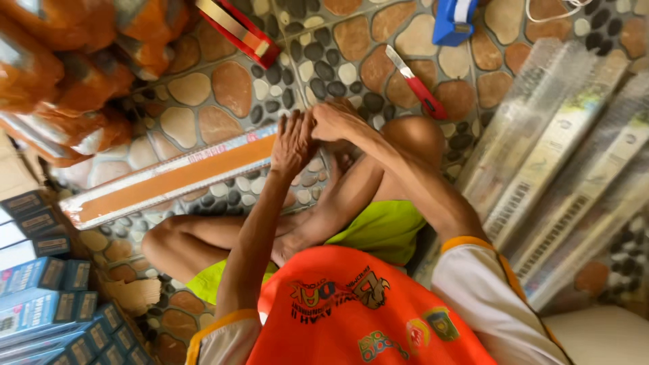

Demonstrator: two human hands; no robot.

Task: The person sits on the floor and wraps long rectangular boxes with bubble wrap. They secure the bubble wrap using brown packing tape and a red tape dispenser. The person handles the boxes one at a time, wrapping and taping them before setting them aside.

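Observation:
A long flat package (169,177) with a brown tape strip along it lies across the pebble-pattern floor, running from lower left up to the middle. My left hand (292,143) presses flat on its near end. Just beside it, my right hand (336,122) has its fingers curled at the same end of the package; what they pinch is hidden. I sit cross-legged in green shorts and an orange shirt, one knee (418,135) raised just under my right arm.
A red utility knife (416,82) lies beyond my hands. A red tape dispenser (238,28) and a blue one (454,20) sit further off. Several long wrapped packages (561,169) lie at right, blue boxes (47,304) at lower left, orange bags (61,74) at upper left.

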